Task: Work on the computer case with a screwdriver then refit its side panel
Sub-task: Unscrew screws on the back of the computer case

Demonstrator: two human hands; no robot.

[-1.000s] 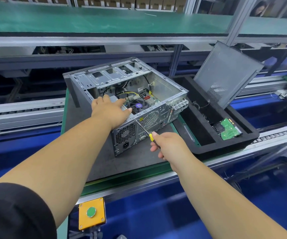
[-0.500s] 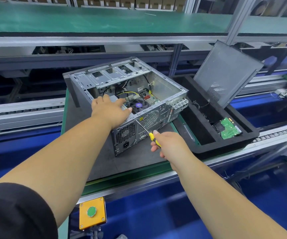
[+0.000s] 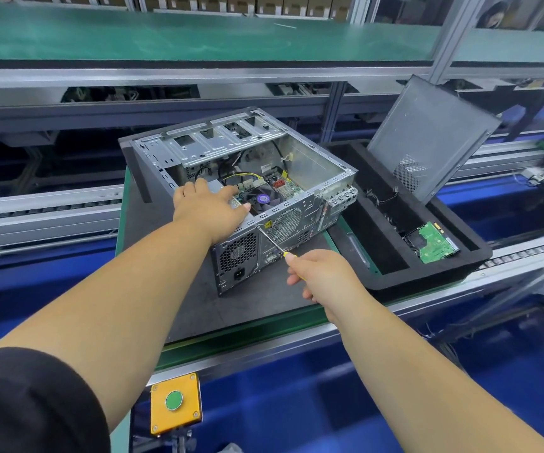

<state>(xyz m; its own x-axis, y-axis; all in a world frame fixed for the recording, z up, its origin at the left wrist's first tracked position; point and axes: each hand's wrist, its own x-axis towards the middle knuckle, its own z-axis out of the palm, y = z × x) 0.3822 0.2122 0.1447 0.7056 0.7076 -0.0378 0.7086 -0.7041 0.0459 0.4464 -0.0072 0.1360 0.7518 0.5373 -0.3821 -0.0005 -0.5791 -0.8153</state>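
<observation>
An open metal computer case [image 3: 316,165] lies on its side on a dark mat, its motherboard and fan exposed. My left hand [image 3: 210,212] rests palm-down on the case's near top edge, above the power supply. My right hand [image 3: 321,276] grips a yellow-handled screwdriver [image 3: 272,240]; its thin shaft points up-left and the tip touches the rear panel near the top edge. The grey side panel [image 3: 427,138] leans upright in the black foam tray to the right of the case.
The black foam tray [image 3: 434,279] holds a green-boarded hard drive [image 3: 434,243] and loose wires. A yellow box with a green button [image 3: 175,402] hangs below the bench's front edge. Conveyor rails run left and right; a green shelf spans the back.
My right hand has closed further over the screwdriver handle, so less yellow shows than half a second ago. The left hand and the case stay where they were.
</observation>
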